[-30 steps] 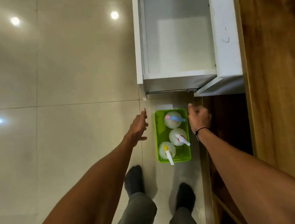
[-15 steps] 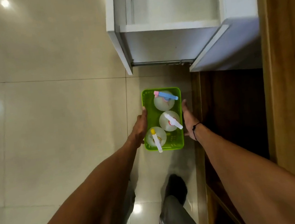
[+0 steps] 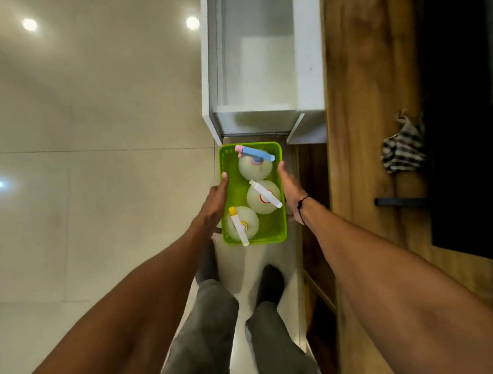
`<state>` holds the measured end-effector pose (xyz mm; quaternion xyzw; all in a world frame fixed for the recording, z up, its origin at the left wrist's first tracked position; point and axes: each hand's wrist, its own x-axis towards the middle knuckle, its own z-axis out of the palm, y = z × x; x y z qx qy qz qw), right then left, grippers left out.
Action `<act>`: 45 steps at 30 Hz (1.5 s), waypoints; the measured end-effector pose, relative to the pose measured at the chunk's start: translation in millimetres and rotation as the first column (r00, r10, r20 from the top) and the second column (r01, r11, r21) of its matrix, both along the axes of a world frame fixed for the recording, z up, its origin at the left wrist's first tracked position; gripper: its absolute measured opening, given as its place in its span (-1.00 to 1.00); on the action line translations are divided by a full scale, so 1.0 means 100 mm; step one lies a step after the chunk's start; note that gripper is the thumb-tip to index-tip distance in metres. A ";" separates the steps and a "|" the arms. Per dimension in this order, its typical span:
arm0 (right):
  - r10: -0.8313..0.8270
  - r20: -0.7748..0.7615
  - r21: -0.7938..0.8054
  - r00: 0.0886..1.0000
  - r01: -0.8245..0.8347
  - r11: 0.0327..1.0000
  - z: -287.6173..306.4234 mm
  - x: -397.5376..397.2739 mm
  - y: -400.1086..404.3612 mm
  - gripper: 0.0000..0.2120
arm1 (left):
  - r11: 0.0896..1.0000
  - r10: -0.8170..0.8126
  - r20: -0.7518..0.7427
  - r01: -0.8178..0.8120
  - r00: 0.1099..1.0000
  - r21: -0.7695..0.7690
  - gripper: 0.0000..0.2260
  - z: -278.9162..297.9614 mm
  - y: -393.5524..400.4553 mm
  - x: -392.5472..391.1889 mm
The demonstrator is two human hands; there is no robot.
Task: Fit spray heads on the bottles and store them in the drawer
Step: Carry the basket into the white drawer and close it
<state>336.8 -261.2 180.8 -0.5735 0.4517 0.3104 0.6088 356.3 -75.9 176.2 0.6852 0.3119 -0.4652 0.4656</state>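
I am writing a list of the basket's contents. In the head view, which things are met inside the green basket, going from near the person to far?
Inside the green basket: bottle with the yellow-tipped spray head → bottle with the white spray head → bottle with the blue and pink spray head.

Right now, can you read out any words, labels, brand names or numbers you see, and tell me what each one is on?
No text can be read.
Middle bottle: a red mark by its neck, too blurred to read.
Green basket, open drawer, striped cloth: no writing visible.
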 end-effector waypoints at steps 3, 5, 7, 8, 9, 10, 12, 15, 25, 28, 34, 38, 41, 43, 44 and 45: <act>0.006 0.040 0.014 0.999 -0.006 1.000 0.79 0.10 -0.05 -0.26 | 1.000 -0.009 0.056 0.009 0.998 -0.015 -0.24 0.84 -0.04 0.15; -0.012 0.091 0.025 0.996 0.010 1.000 1.25 0.19 -0.10 -0.24 | 0.999 -0.020 0.103 0.024 0.994 -0.034 -0.27 1.34 -0.07 0.24; -0.022 0.149 0.024 0.989 0.018 1.000 1.60 0.33 -0.18 -0.24 | 0.998 -0.026 0.129 0.033 0.991 -0.054 -0.27 1.71 -0.10 0.35; -0.015 0.166 0.019 0.986 0.012 1.000 1.76 0.41 -0.22 -0.24 | 0.997 -0.025 0.140 0.034 0.990 -0.062 -0.27 1.87 -0.10 0.42; -0.008 0.176 0.019 0.984 0.005 1.000 1.90 0.48 -0.25 -0.23 | 0.997 -0.024 0.152 0.035 0.988 -0.072 -0.27 2.00 -0.11 0.49; 0.000 0.180 0.023 0.984 -0.005 1.000 2.02 0.56 -0.27 -0.22 | 0.996 -0.020 0.165 0.034 0.986 -0.083 -0.27 2.11 -0.12 0.57; 0.027 0.187 0.022 0.982 -0.031 0.999 2.18 0.75 -0.30 -0.21 | 0.994 -0.016 0.188 0.036 0.982 -0.105 -0.31 2.26 -0.14 0.74; 0.041 0.206 0.027 0.978 -0.047 0.999 2.28 1.03 -0.31 -0.21 | 0.993 -0.014 0.222 0.041 0.975 -0.115 -0.40 2.35 -0.19 1.00; 0.092 0.161 -0.106 0.983 -0.076 0.992 1.93 2.06 -0.55 -0.17 | 0.988 -0.009 0.182 0.036 0.983 -0.147 -0.29 2.03 -0.52 2.01; 0.069 0.111 -0.117 0.991 -0.056 0.992 1.76 2.42 -0.66 -0.15 | 0.978 0.015 0.186 0.024 0.983 -0.209 -0.33 1.84 -0.67 2.39; 0.028 0.085 -0.086 0.996 -0.021 0.996 1.40 3.16 -0.80 -0.17 | 0.972 0.012 0.230 0.043 0.973 -0.232 -0.41 1.40 -0.84 3.16; 0.018 0.077 -0.079 0.997 -0.012 0.997 1.13 3.59 -0.80 -0.18 | 0.971 0.022 0.159 0.017 0.987 -0.239 -0.29 1.11 -0.87 3.60; -0.018 0.047 -0.079 0.999 0.022 0.997 0.87 3.83 -0.81 -0.15 | 0.962 0.024 0.142 0.016 0.990 -0.273 -0.28 0.87 -0.97 3.79; -0.057 0.040 -0.082 0.998 0.060 0.995 0.70 3.92 -0.80 -0.16 | 0.959 0.054 0.118 -0.018 0.992 -0.282 -0.27 0.71 -1.03 3.85; -0.068 0.032 -0.090 0.997 0.070 0.993 0.63 3.95 -0.78 -0.16 | 0.956 0.074 0.106 -0.041 0.992 -0.289 -0.27 0.62 -1.06 3.87; -0.077 0.022 -0.101 0.997 0.078 0.992 0.55 3.97 -0.76 -0.17 | 0.950 0.105 0.093 -0.073 0.990 -0.303 -0.26 0.52 -1.08 3.89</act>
